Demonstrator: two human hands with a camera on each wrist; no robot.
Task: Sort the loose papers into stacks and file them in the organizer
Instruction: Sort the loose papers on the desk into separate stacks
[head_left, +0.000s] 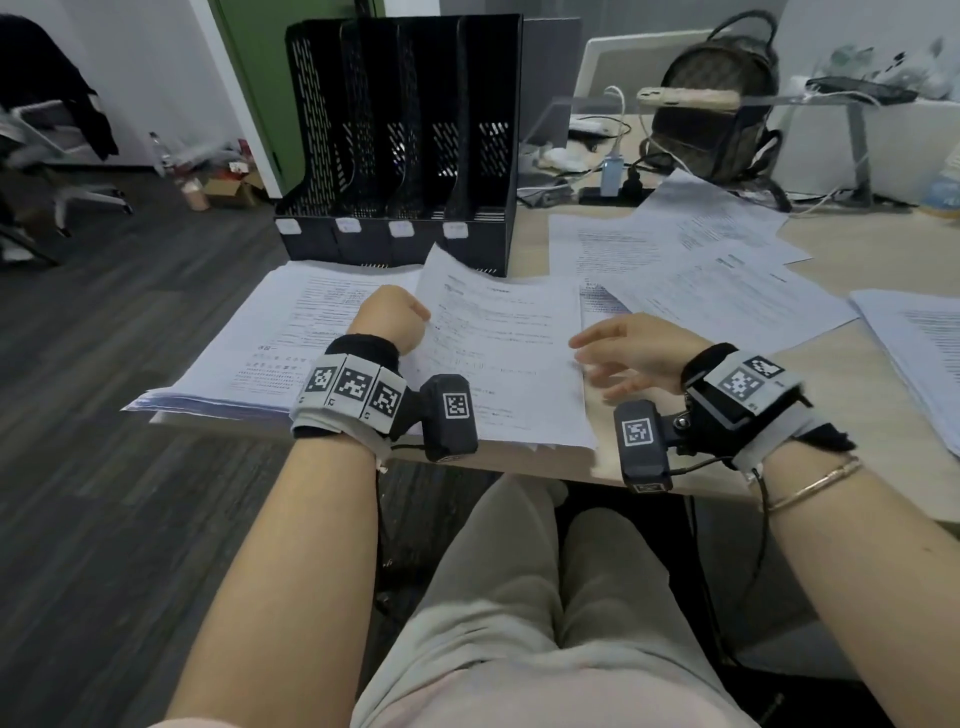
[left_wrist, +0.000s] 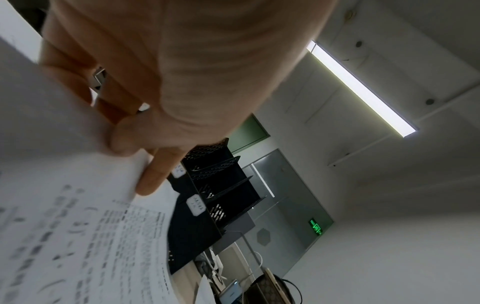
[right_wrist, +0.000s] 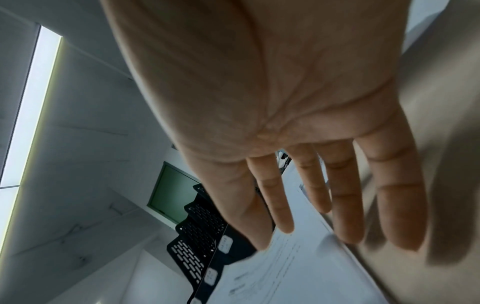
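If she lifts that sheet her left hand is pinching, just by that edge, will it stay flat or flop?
Probably flop. The sheet looks like a single thin printed page, and its far corner already curls up off the desk. The left hand pinches only one edge, so the rest would likely sag. It should be very light; the open right hand nearby could support the other side.

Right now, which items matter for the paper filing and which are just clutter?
Job: left hand pinching a sheet; open right hand; stack; loose papers; organizer.
Clutter: backpack; power strip; chair.
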